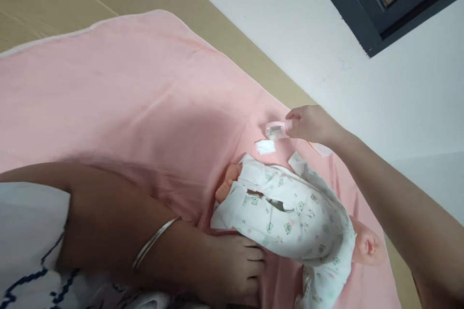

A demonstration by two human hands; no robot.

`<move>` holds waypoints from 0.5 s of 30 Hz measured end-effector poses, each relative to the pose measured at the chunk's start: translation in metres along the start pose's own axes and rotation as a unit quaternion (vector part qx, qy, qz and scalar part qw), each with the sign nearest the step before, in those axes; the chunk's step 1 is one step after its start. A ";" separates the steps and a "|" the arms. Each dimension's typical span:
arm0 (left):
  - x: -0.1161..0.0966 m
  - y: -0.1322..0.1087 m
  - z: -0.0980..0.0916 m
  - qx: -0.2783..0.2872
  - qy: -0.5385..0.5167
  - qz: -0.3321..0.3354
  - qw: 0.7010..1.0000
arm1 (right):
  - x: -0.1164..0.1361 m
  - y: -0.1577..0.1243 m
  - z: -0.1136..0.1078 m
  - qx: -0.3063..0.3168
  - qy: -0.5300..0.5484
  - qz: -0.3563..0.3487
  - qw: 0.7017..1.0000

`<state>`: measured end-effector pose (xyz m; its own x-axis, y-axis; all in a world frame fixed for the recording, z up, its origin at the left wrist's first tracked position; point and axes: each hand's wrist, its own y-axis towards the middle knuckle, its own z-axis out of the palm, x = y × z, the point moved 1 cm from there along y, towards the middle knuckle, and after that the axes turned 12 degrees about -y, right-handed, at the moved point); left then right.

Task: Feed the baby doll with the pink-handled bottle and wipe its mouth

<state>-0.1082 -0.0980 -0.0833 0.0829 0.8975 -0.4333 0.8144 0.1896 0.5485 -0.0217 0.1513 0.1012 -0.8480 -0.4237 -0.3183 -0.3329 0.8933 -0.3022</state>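
My right hand [308,123] reaches in from the right, its fingers closed round the pink end of a small clear and pink bottle-like thing [276,130]. It is low over the pink blanket; whether it touches the cloth I cannot tell. Just below it lies a small white folded piece [266,147]. A baby doll [293,212] in a white printed sleepsuit is stretched out nearby, head towards the lower right. The suit gapes at the legs, and the bare feet [228,183] stick out. My left hand is out of the picture.
The pink blanket [152,82] covers much of the wooden floor [43,0]. A bare foot [228,265] with a silver anklet rests beside the doll. A pale flat item [321,148] lies partly under my right wrist. Behind are a white wall [290,19] and a dark window frame [357,19].
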 end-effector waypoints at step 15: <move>-0.003 0.006 -0.022 0.098 -0.012 -0.032 0.995 | -0.176 -0.096 0.112 0.153 -0.003 0.222 0.963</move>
<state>-0.1163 -0.0912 -0.0632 0.0386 0.8759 -0.4809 0.9149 0.1625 0.3695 0.2056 0.1231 0.0859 -0.8762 -0.0119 -0.4818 0.1999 0.9006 -0.3859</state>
